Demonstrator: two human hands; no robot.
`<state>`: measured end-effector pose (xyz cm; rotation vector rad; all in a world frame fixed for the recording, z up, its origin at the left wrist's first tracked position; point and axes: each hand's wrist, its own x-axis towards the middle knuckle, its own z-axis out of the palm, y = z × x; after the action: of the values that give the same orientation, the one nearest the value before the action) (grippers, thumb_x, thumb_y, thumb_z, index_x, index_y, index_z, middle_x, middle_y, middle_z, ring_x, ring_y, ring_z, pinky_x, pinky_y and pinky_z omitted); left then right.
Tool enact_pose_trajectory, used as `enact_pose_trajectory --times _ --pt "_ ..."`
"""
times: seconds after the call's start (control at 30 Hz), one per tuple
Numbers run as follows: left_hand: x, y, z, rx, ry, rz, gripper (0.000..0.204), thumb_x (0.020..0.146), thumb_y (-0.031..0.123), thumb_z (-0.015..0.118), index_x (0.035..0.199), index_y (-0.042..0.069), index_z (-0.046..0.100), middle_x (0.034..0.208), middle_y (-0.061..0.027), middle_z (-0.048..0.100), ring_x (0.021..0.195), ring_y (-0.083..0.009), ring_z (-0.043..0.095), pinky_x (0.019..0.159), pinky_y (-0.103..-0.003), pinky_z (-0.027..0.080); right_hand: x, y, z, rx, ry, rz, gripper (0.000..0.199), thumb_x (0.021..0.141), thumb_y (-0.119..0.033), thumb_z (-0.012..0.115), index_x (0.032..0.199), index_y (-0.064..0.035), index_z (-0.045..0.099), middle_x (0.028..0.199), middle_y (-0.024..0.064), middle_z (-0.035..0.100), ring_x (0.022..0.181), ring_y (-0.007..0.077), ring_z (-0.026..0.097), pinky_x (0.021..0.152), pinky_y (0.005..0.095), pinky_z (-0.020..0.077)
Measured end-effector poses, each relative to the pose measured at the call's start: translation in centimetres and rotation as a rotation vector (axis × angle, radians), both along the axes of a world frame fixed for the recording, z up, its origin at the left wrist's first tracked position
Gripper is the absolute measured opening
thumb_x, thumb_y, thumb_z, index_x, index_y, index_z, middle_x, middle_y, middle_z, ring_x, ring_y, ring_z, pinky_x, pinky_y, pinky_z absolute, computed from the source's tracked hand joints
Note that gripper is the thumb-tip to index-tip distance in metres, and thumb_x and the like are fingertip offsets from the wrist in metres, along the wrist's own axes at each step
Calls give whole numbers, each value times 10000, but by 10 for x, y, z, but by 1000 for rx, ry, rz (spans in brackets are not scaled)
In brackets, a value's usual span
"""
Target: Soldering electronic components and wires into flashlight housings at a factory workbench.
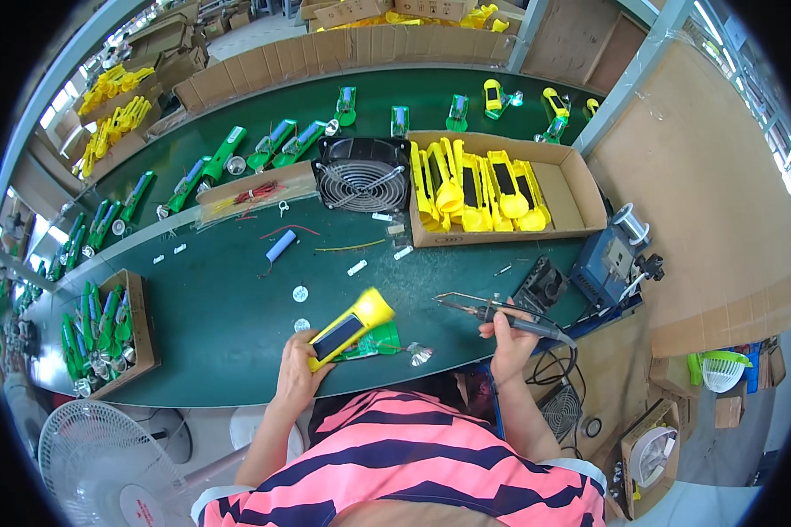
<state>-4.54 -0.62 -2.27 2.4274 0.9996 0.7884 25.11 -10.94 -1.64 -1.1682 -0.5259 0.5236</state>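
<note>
Green bench (211,325) | left hand (297,373): yellow torch (343,332) | right hand (510,345): apparently soldering iron (526,324)

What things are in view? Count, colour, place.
Workbench: one, green, centre
Held casing: one, yellow, in left hand
Wired piece: one, green, beside held casing
Reflector: one, silver, right of wired piece
Soldering iron: one, dark, in right hand
Cylinder: one, blue, on workbench
Discs: two, white, left of held casing
Box fan: one, black, beside brown carton
Boxed casings: several, yellow, inside brown carton
Assemblies: many, green, far belt, left carton
Soldering station: one, blue, workbench right
Standing fan: one, white, lower left
Left hand: one, bare, near edge
Right hand: one, bare, near edge
</note>
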Motion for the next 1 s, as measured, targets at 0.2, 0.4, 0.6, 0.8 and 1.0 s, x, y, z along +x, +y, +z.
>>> enact_pose_trajectory --times 0.2,0.4,0.6,0.8,1.0 --pt "-1 89 34 -175 -55 -85 527 534 35 773 875 57 372 969 -192 493 877 -345 513 737 -404 436 22 8 1 -55 -16 -72 113 804 -28 547 891 23 496 631 112 582 483 142 562 524 228 482" --pt "161 253 160 170 90 -121 430 703 204 684 896 41 336 785 -165 507 742 -357 518 637 -417 403 34 12 5 -128 -2 -174 119 811 -38 532 910 13 491 656 103 567 469 142 549 507 245 477" --pt "277 418 45 41 224 174 498 692 295 687 944 32 346 863 -215 575 836 -360 573 712 -430 462 31 28 14 -191 96 -250 137 795 -18 541 903 30 471 714 141 578 480 157 568 572 260 507" --pt "345 402 71 260 1138 -23 666 603 408 719 1097 64 433 1013 -125 557 977 -266 547 731 -362 468 41 31 35 -165 18 -393 149 795 -20 533 915 23 457 611 129 569 467 164 563 854 369 450" --pt "324 404 36 764 586 -1016 250 750 71 503 1000 85 489 1283 -127 382 1259 -268 285 1022 -440 268 57 57 44 -148 -110 -419 215 832 -78 516 1018 17 466 665 108 554 481 157 513 497 261 441"
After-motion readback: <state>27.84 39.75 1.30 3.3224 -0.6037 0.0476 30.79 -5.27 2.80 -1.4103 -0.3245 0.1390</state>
